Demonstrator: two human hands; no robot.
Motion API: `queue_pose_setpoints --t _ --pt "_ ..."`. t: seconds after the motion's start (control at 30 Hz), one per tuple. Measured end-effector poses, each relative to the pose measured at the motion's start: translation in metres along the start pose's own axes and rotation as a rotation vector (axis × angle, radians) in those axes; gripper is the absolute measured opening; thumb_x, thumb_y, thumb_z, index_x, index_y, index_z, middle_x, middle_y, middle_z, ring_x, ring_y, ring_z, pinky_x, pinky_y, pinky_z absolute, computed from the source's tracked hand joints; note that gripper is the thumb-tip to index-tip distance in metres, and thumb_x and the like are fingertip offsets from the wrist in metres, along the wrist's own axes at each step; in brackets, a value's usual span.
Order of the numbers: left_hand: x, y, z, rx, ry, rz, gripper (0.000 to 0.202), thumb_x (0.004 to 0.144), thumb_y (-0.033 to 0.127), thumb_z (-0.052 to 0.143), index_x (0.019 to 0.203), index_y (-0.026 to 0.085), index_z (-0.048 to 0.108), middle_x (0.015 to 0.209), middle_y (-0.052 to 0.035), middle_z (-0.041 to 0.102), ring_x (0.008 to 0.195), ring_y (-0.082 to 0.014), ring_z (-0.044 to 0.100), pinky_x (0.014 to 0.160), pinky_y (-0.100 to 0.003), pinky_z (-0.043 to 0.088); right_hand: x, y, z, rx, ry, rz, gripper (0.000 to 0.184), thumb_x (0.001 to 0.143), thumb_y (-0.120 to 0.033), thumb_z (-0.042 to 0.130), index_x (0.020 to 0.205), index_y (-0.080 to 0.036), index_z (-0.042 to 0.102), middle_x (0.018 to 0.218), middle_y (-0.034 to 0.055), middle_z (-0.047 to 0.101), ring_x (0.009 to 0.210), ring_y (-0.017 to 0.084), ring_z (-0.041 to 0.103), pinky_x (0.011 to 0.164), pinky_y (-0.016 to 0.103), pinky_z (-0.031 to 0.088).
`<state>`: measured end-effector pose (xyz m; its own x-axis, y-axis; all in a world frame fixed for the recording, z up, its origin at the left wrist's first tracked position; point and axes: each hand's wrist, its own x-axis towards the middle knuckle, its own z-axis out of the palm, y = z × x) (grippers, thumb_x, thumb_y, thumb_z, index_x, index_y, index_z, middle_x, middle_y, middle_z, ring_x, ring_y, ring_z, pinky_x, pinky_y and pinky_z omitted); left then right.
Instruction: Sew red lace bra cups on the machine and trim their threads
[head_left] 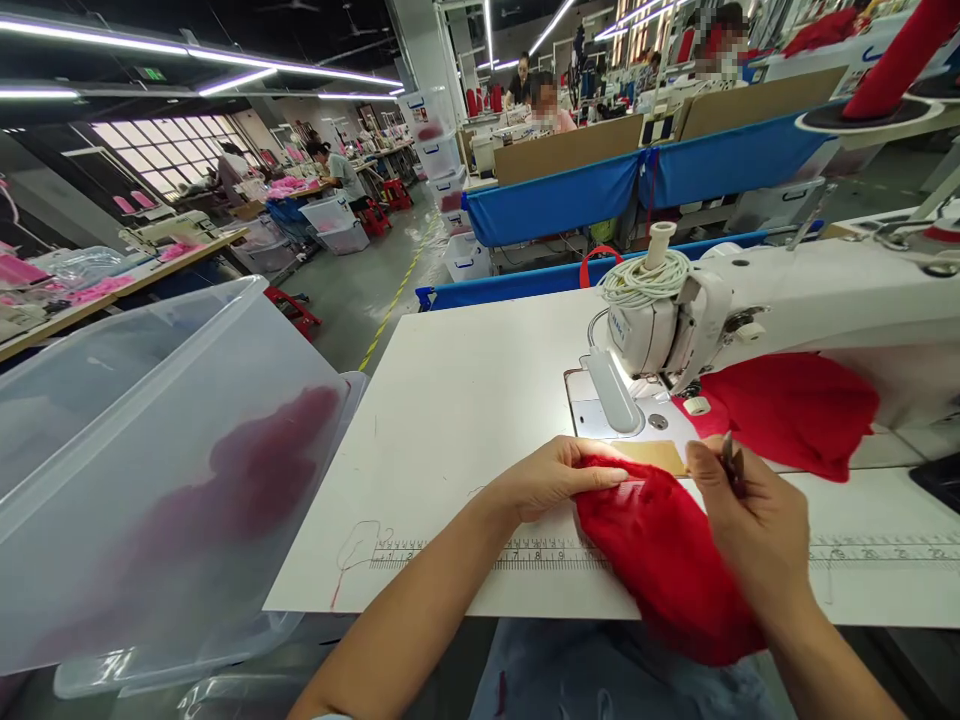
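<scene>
At lower centre, the left hand (559, 475) is clamped, thumb over fingers, on the upper edge of the red cloth (660, 545), seemingly to steady that edge while the rest hangs over the front of the table (465, 400). At lower right, the right hand (757, 520) is closed around a small metal tool (730, 458), apparently kept within reach of the cloth; whether these fingers also touch it cannot be told. The machine (817, 295), upper right, stands just beyond, a second cloth (802, 410) lying beneath its arm.
</scene>
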<state>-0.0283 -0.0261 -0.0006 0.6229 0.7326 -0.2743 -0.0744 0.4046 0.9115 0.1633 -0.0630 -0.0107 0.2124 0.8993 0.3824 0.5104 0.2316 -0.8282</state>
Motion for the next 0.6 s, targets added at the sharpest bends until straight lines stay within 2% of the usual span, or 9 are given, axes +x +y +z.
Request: queue_pose_setpoints --t 0.07,0.13,0.2,0.23,0.33,0.47,0.53,0.6 --pt "0.0 0.001 0.002 -0.016 0.011 -0.002 0.033 0.07 0.043 0.082 0.086 0.015 0.077 0.081 -0.0035 0.069 0.077 -0.0124 0.059 0.078 -0.024 0.044 0.003 0.01 -0.012 -0.061 -0.168 -0.015 0.038 0.087 -0.056 0.054 0.068 -0.024 0.056 0.055 -0.0037 0.054 0.047 0.012 0.047 0.045 0.024 0.038" --pt "-0.001 0.003 0.003 -0.02 0.006 -0.013 0.034 0.069 0.046 0.082 0.081 0.014 0.076 0.079 -0.0032 0.069 0.075 -0.0122 0.057 0.075 -0.024 0.044 0.006 0.022 -0.023 -0.136 -0.308 -0.045 0.039 0.085 -0.061 0.055 0.089 -0.024 0.067 0.08 0.0019 0.073 0.064 0.018 0.065 0.052 0.026 0.047" --pt "-0.001 0.003 0.004 -0.014 -0.001 -0.03 0.035 0.07 0.047 0.081 0.077 0.014 0.075 0.076 -0.0026 0.067 0.073 -0.0116 0.056 0.073 -0.023 0.043 0.008 0.03 -0.031 -0.168 -0.394 -0.079 0.044 0.087 -0.062 0.052 0.106 -0.026 0.07 0.102 0.005 0.076 0.085 0.023 0.071 0.062 0.029 0.053" --pt "-0.001 0.003 0.004 -0.008 -0.006 -0.033 0.034 0.071 0.047 0.081 0.076 0.014 0.074 0.076 -0.0022 0.066 0.072 -0.0112 0.055 0.072 -0.023 0.042 0.009 0.033 -0.033 -0.17 -0.429 -0.099 0.044 0.09 -0.061 0.049 0.107 -0.027 0.071 0.104 0.0051 0.076 0.089 0.023 0.071 0.065 0.029 0.054" --pt "-0.002 0.002 0.004 0.029 -0.03 -0.024 0.033 0.073 0.046 0.078 0.078 0.014 0.074 0.078 -0.0024 0.065 0.076 -0.0121 0.054 0.072 -0.023 0.04 0.012 0.03 -0.034 -0.174 -0.532 -0.153 0.045 0.094 -0.06 0.042 0.101 -0.029 0.075 0.09 0.0044 0.076 0.083 0.022 0.071 0.066 0.03 0.054" --pt "-0.002 0.001 0.004 0.095 -0.027 -0.024 0.032 0.078 0.045 0.074 0.084 0.013 0.076 0.079 -0.0033 0.065 0.076 -0.0132 0.053 0.072 -0.025 0.039 0.015 0.018 -0.028 -0.186 -0.603 -0.198 0.05 0.097 -0.059 0.037 0.087 -0.028 0.075 0.076 0.0036 0.071 0.073 0.02 0.067 0.064 0.029 0.053" --pt "-0.002 0.001 0.003 0.123 -0.028 -0.03 0.032 0.079 0.044 0.072 0.083 0.013 0.075 0.078 -0.0033 0.064 0.074 -0.013 0.052 0.07 -0.025 0.039 0.015 0.014 -0.024 -0.194 -0.61 -0.215 0.05 0.097 -0.058 0.038 0.083 -0.027 0.075 0.074 0.0029 0.07 0.069 0.018 0.066 0.062 0.028 0.051" --pt "-0.003 0.002 0.004 0.13 -0.03 -0.026 0.031 0.08 0.044 0.071 0.081 0.013 0.075 0.076 -0.0029 0.063 0.073 -0.0129 0.051 0.069 -0.025 0.038 0.015 0.011 -0.021 -0.217 -0.553 -0.229 0.047 0.095 -0.058 0.042 0.081 -0.028 0.075 0.072 0.0016 0.07 0.065 0.017 0.065 0.059 0.026 0.05"
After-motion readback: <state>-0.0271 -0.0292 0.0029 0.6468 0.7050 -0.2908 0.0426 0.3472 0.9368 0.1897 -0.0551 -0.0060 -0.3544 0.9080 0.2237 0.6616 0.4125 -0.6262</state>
